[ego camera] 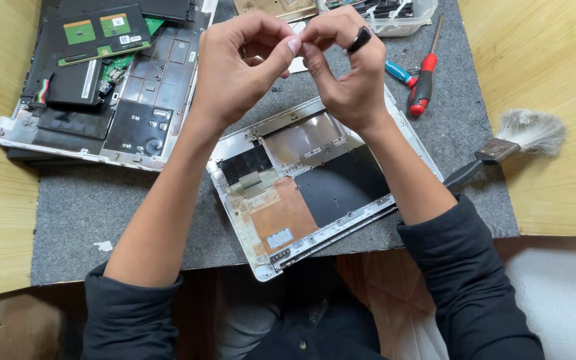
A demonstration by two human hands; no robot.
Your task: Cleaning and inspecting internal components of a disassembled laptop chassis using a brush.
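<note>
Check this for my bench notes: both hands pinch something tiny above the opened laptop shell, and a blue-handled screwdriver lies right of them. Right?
Not quite. In the head view the screwdriver has a red handle, not blue. The left hand and right hand do meet above the laptop shell.

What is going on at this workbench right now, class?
A person sits at a grey mat with both hands raised over an opened white laptop shell. The left hand and right hand meet at the fingertips, pinching something too small to make out. A second stripped laptop base lies to the left. A red screwdriver and a brush lie to the right, untouched.
</note>
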